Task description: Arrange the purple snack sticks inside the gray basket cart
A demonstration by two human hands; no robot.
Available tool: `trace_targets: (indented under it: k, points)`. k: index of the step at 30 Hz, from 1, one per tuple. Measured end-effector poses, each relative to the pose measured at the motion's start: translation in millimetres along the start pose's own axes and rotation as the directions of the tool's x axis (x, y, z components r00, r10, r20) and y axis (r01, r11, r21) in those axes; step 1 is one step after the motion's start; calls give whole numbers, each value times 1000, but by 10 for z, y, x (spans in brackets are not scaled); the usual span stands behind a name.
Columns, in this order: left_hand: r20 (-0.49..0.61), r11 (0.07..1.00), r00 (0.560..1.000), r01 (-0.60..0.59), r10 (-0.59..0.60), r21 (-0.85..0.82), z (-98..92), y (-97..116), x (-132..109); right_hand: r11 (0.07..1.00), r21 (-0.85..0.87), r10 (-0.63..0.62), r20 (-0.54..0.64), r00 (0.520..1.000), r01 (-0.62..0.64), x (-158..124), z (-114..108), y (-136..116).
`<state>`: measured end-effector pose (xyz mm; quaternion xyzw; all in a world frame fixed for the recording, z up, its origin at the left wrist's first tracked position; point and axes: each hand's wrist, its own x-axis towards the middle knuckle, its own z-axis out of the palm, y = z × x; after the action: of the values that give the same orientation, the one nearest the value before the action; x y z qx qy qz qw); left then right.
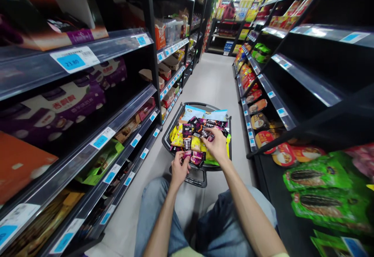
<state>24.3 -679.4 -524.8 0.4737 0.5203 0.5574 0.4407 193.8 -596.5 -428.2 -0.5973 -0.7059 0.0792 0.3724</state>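
A dark shopping basket [167,133] stands on the floor before my knees, its black handle [196,183] folded toward me. Inside are yellow packets [177,136], light blue bags [194,111] at the far side and several small dark purple snack packets [198,157]. My left hand [179,168] is at the basket's near left, thumb and fingers closed on the lower end of an upright dark snack packet [187,137]. Over the right half, my right hand [216,145] pinches another dark snack packet [208,134]; its fingers partly cover it.
On the left, shelves with price labels [74,59] hold purple multipacks [64,105] and boxes. Right-hand shelves carry bowl-shaped packs [264,141] and green bags [318,175]. The grey aisle floor [214,76] runs ahead to a far shelf [224,35].
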Motion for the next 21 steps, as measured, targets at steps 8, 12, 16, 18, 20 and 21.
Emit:
trace_targets:
  k: [8, 12, 16, 18, 20, 21]
  points:
    - [-48, 997, 999, 16, -20, -81, -1, -29, 4, 973, -199, -51, 297, 953, 114, -87, 206, 38]
    - [-40, 991, 999, 32, -37, -127, 5, -78, 5, 965, -245, -17, 303, 953, 95, -99, 246, 82]
    - [-52, 995, 998, 33, -38, -96, 9, -103, 3, 1000, 18, -9, 159, 987, 7, -67, 245, 10]
    - [-34, 996, 999, 22, -25, -87, 8, -95, 3, 953, 272, 77, 197, 977, -130, -60, 260, -62]
    - [-9, 997, 1000, 13, -14, -76, 6, -76, 2, 816, 498, 132, 334, 933, -294, -68, 282, -136]
    - [-4, 998, 1000, 11, -11, -68, 5, -64, 1, 737, 573, 125, 405, 906, -358, -77, 292, -169]
